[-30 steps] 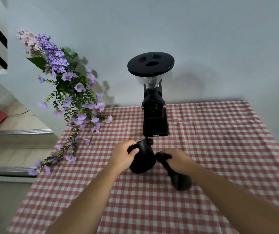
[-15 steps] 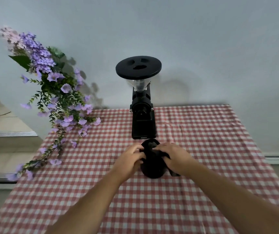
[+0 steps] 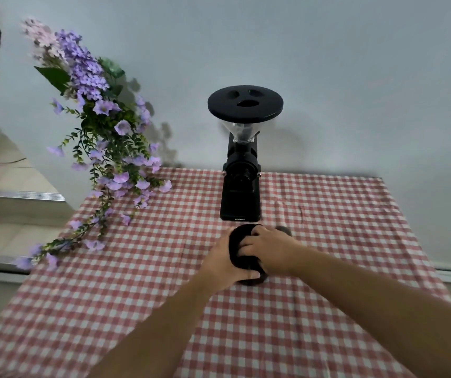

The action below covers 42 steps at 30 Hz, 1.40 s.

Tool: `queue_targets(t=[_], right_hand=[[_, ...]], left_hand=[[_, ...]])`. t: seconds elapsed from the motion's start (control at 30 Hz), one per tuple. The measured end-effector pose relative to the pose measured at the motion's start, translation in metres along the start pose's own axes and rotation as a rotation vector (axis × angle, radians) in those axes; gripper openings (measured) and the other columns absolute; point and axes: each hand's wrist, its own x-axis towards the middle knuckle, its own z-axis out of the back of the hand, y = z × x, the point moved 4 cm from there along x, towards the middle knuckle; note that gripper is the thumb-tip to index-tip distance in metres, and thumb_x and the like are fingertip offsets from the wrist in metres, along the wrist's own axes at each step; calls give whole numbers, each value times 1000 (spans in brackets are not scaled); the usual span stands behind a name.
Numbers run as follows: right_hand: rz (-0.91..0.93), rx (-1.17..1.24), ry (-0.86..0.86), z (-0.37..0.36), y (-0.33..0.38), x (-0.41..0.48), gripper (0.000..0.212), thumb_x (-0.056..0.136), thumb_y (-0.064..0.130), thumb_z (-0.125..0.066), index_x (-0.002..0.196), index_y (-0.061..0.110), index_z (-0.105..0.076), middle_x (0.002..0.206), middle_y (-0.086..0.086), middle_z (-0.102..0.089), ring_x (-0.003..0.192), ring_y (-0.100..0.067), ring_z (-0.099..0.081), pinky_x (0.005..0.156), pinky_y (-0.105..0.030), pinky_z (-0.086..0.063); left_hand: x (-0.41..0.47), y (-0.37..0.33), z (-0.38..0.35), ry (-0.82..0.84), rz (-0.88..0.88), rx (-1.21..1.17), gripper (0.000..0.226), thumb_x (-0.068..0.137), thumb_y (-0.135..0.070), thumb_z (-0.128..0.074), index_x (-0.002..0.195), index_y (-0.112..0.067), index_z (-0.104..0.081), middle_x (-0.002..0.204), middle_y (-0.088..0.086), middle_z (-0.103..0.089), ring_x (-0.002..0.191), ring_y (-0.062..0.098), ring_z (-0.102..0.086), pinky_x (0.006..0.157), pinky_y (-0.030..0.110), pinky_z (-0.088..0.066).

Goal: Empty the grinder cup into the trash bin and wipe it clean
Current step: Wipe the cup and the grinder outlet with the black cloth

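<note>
**Gripping cup (image 3: 237, 242) w/ both hands**

Cup's low over desk (image 3: 328, 241), just in front of grinder (image 3: 240, 197). L hand (image 3: 218, 266) wraps its side, prob. to steady it. R hand (image 3: 270, 249) curls over the top, fingers bent on the rim.

Soft even light, blurred edges

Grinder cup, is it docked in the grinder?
No, the left hand grips the grinder cup in front of the grinder, right hand on top.
</note>
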Motion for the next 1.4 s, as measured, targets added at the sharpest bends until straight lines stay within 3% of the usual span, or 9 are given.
queue_targets(t=[0.17, 0.4, 0.57, 0.7, 0.83, 1.0, 1.1, 1.27, 1.4], right_hand=[[94, -162, 7, 5, -10, 9, 49, 90, 21, -57, 136, 33, -44, 143, 8, -44, 123, -23, -38, 102, -39, -35], [-70, -123, 50, -6, 0, 18, 46, 89, 21, -58, 134, 23, -46, 139, 2, -46, 120, -29, -36, 96, -39, -39], [67, -42, 102, 2, -1, 14, 46, 90, 16, -57, 134, 27, -48, 141, 7, -46, 123, -25, -35, 101, -38, -36], [114, -221, 74, 19, -14, 17, 46, 91, 11, -55, 134, 28, -49, 141, 6, -46, 116, -22, -40, 96, -35, -40], [-144, -73, 31, 11, -20, 14, 46, 91, 13, -53, 135, 24, -46, 137, 3, -47, 115, -24, -44, 93, -38, -46], [-654, 620, -194, 20, -2, 29, 13, 92, 17, -48, 100, 14, -57, 92, -6, -63, 78, -21, -61, 65, -34, -54], [-541, 694, -66, 20, 10, 31, 16, 92, 16, -50, 106, 11, -58, 96, -9, -65, 83, -24, -64, 71, -37, -56], [-277, 603, 114, 28, 13, 13, 32, 89, 2, -48, 107, 23, -64, 114, -1, -60, 99, -19, -58, 87, -35, -51], [-247, 536, 239, 46, -28, -6, 27, 88, 2, -47, 94, 25, -60, 103, -1, -61, 93, -18, -57, 81, -31, -46]], left_hand=[[1, 6, -2, -45, 30, -38, 98, 55, -39, -88, 132, -52, -29, 110, -35, -49, 107, -4, -50, 81, 12, -40], [0, 5, -3, -66, -1, -55, 97, 57, -30, -90, 135, -44, -34, 122, -28, -49, 117, 2, -51, 95, 24, -45], [0, 12, -4, -50, 38, -111, 91, 56, -30, -90, 114, -68, -32, 111, -32, -54, 108, -4, -54, 87, 19, -48], [1, 12, -4, -51, 50, -77, 103, 55, -39, -89, 137, -48, -28, 113, -36, -45, 111, -4, -47, 89, 17, -42], [1, 14, -5, -58, 72, -50, 103, 56, -38, -89, 139, -45, -28, 117, -34, -43, 116, -1, -44, 92, 19, -40], [1, 18, -6, -47, 135, -75, 107, 54, -38, -90, 141, -36, -28, 101, -32, -46, 99, -3, -46, 77, 13, -40], [2, 24, -6, -39, 156, -88, 103, 53, -35, -91, 138, -36, -32, 96, -31, -49, 94, -5, -51, 66, 10, -41], [4, 30, -7, -39, 172, -142, 101, 48, -38, -92, 131, -45, -36, 110, -24, -54, 109, 9, -56, 82, 21, -49], [2, 28, -5, -29, 172, -126, 99, 49, -41, -91, 131, -42, -35, 118, -25, -49, 115, 8, -49, 90, 25, -46]])
